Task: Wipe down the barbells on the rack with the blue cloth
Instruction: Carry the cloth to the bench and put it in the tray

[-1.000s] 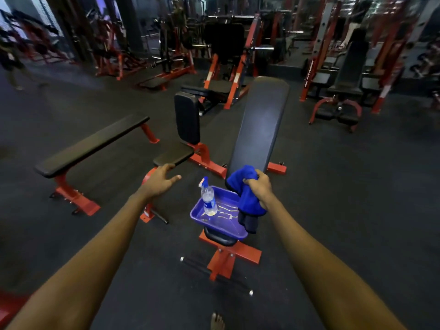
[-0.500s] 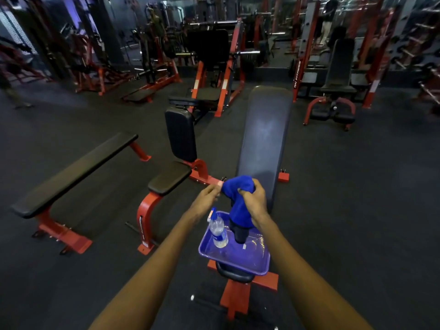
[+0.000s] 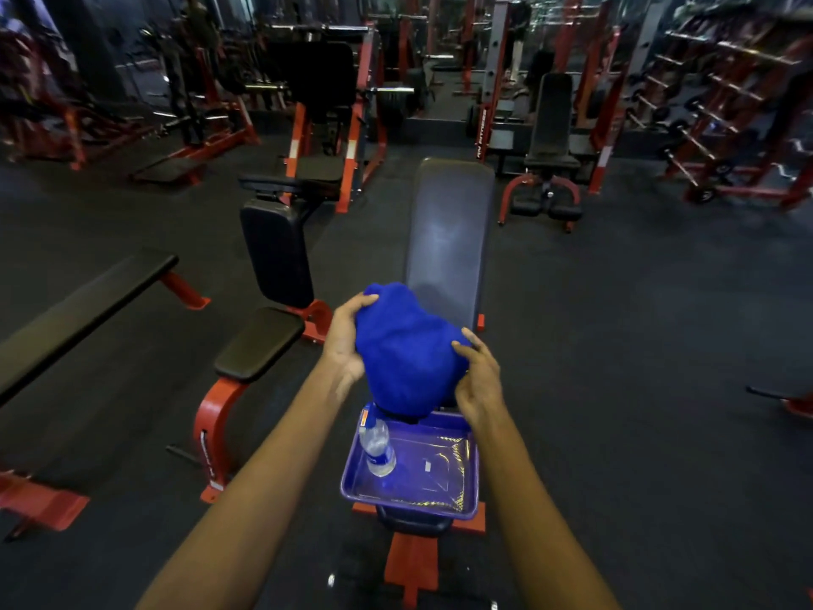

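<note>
A flat bench [image 3: 83,301] with a black pad and red legs stands at the far left. Next to it is a red-framed seat with an upright back pad [image 3: 277,253]. The left hand [image 3: 347,341] grips the left side of the bunched blue cloth [image 3: 407,350], fingers curled over its top edge. The cloth is held up in the air above the far edge of a purple tray [image 3: 470,477], which sits on the seat of an incline bench [image 3: 448,231]. A plastic water bottle [image 3: 377,446] stands in the tray's near-left corner. The right hand [image 3: 477,380] clutches the cloth's right side. A rack of bars [image 3: 712,103] stands far right, well apart.
</note>
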`<state>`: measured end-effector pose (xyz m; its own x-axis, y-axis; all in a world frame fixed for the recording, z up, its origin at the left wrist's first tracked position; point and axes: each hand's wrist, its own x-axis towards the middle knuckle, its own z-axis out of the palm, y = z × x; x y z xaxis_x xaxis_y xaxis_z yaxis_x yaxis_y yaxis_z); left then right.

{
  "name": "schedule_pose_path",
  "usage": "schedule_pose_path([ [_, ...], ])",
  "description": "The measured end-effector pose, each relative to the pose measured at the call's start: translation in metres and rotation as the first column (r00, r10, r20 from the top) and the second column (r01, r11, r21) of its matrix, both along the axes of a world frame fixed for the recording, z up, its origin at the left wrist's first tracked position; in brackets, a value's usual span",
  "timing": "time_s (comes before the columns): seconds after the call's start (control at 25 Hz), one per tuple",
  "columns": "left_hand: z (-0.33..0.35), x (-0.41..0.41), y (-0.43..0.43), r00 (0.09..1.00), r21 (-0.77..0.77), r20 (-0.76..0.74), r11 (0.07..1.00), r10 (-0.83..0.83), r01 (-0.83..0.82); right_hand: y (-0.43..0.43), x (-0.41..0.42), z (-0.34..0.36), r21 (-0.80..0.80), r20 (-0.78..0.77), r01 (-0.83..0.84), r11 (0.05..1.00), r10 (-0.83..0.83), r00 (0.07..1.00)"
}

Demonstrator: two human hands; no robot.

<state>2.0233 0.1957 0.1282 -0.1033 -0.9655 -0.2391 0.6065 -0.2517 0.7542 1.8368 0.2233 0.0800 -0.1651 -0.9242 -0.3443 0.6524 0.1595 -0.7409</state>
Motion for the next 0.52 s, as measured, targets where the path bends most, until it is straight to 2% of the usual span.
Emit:
schedule_pose_path([
  [0.08, -0.002, 0.018, -0.007, 0.997, 0.005, -0.08, 1.0, 0.006, -0.006, -0.007, -0.002, -0.011, 0.034, 0.08, 0.006, 0.999, -0.009, 0.997],
  [0.12, -0.007, 0.028, -0.009, 0.992, 0.006, -0.127, 1.0, 0.007, -0.006, -0.005, -0.003, -0.015, 0.059, 0.132, -0.047, 0.997, 0.039, 0.99],
  [0.2, -0.031, 0.049, -0.015, 0.984, 0.033, -0.174, 0.999, -0.032, 0.038, 0.001, 0.0, -0.025, 0.146, 0.242, -0.256, 0.955, 0.216, 0.946],
  [0.28, -0.053, 0.06, -0.017, 0.989, 0.152, -0.111, 0.982, -0.099, 0.115, 0.007, 0.009, -0.032, 0.216, 0.28, -0.357, 0.909, 0.293, 0.914],
  [0.4, -0.079, 0.071, -0.023, 0.98, 0.379, 0.06, 0.913, -0.188, 0.152, -0.005, 0.028, -0.036, 0.32, 0.048, -0.25, 0.914, 0.248, 0.968],
  [0.52, -0.092, 0.084, -0.032, 0.937, 0.441, 0.214, 0.883, -0.276, 0.159, -0.017, 0.027, -0.044, 0.31, -0.123, 0.018, 0.95, 0.022, 0.992],
])
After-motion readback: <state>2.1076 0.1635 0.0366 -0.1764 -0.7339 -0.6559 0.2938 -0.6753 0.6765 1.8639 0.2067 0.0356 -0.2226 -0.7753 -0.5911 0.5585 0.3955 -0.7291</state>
